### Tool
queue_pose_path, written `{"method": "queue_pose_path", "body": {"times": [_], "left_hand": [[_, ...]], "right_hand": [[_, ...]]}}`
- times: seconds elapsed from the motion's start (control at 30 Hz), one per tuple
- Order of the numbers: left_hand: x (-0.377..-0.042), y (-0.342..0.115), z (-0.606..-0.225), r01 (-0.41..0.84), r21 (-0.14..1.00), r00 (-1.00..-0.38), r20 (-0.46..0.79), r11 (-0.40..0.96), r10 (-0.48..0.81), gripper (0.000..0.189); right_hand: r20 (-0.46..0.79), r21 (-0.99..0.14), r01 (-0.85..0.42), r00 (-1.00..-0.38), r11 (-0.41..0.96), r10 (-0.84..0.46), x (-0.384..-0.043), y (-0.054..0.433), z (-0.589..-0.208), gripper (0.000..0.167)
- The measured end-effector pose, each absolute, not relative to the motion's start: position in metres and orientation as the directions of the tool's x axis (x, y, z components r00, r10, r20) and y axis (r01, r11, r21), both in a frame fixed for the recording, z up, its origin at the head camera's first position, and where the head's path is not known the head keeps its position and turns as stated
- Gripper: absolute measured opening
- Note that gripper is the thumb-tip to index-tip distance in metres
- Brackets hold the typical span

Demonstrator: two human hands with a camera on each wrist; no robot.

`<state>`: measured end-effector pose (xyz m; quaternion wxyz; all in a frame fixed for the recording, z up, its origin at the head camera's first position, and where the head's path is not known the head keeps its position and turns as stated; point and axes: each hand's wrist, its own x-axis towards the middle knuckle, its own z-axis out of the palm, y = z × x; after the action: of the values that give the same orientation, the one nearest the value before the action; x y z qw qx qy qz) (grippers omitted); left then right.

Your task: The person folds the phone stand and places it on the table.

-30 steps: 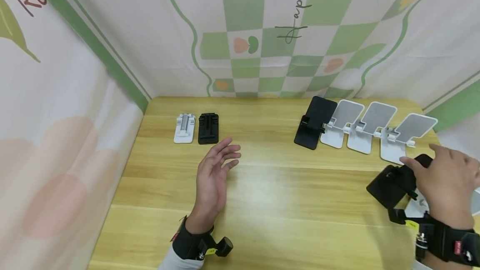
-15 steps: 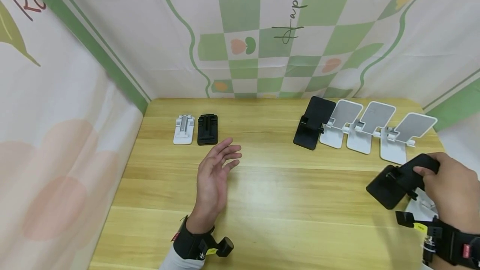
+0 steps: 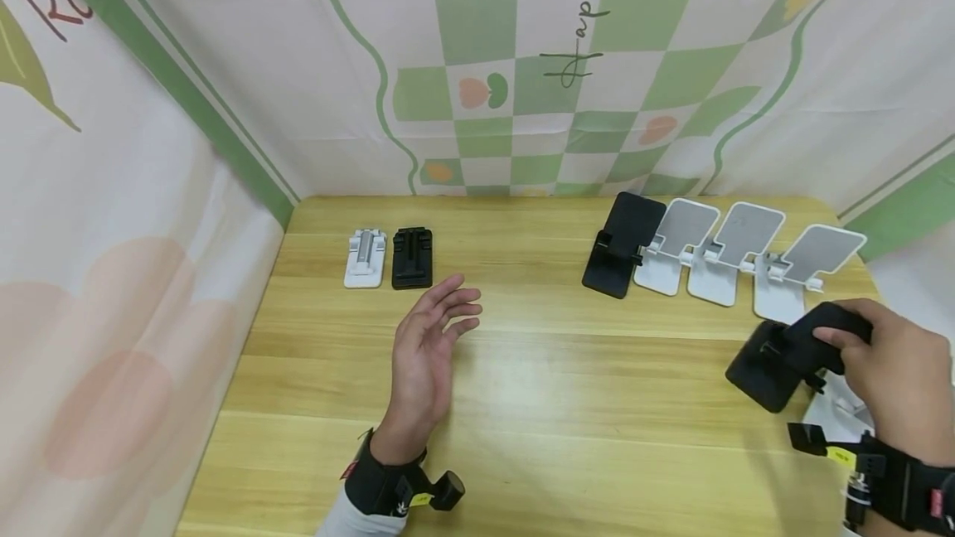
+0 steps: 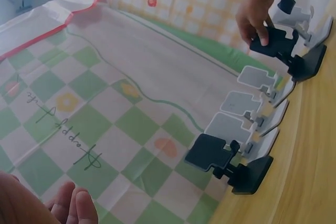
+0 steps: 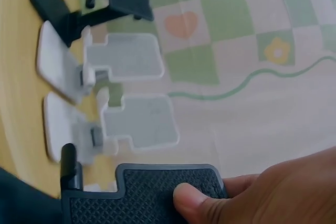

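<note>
My right hand (image 3: 906, 367) pinches the upper plate of a black phone stand (image 3: 763, 367), thumb on the textured face in the right wrist view, where that plate (image 5: 139, 195) fills the bottom. The stand is unfolded, its base at the table's right side. Partly hidden behind it and the hand is a white phone stand (image 3: 831, 413). Palm turned inward, my left hand (image 3: 425, 355) hovers with loosely bent fingers and holds nothing. Just beyond its fingertips lie a folded black phone stand (image 3: 413, 258) and a folded white phone stand (image 3: 366, 258).
Along the back right of the wooden table (image 3: 522, 404) stand an unfolded black phone stand (image 3: 625, 243) and three unfolded white ones, the rightmost white stand (image 3: 824, 253) nearest my right hand. A patterned cloth (image 3: 522, 131) hangs behind and at the sides.
My right hand has closed its thumb and fingers on the black stand's upper plate. The stand has since shifted slightly back. My left hand has stayed nearly still.
</note>
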<state>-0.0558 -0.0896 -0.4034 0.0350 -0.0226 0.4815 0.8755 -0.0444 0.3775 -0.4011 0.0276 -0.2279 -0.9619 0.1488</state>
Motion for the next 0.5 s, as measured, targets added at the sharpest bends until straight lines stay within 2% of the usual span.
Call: {"method": "queue_pose_path", "body": {"times": [0.27, 0.5], "left_hand": [[-0.054, -0.074, -0.405, -0.113, 0.822, -0.993, -0.069, -0.558, 0.099, 0.045], [-0.051, -0.052, -0.405, -0.201, 0.831, -0.971, -0.1, -0.519, 0.217, 0.046]], "right_hand": [[0.109, -0.358, 0.259, -0.943, 0.897, 0.315, -0.044, 0.352, -0.377, 0.04], [0.245, -0.386, 0.028, -0.961, 0.922, 0.132, -0.046, 0.312, -0.349, 0.04]]}}
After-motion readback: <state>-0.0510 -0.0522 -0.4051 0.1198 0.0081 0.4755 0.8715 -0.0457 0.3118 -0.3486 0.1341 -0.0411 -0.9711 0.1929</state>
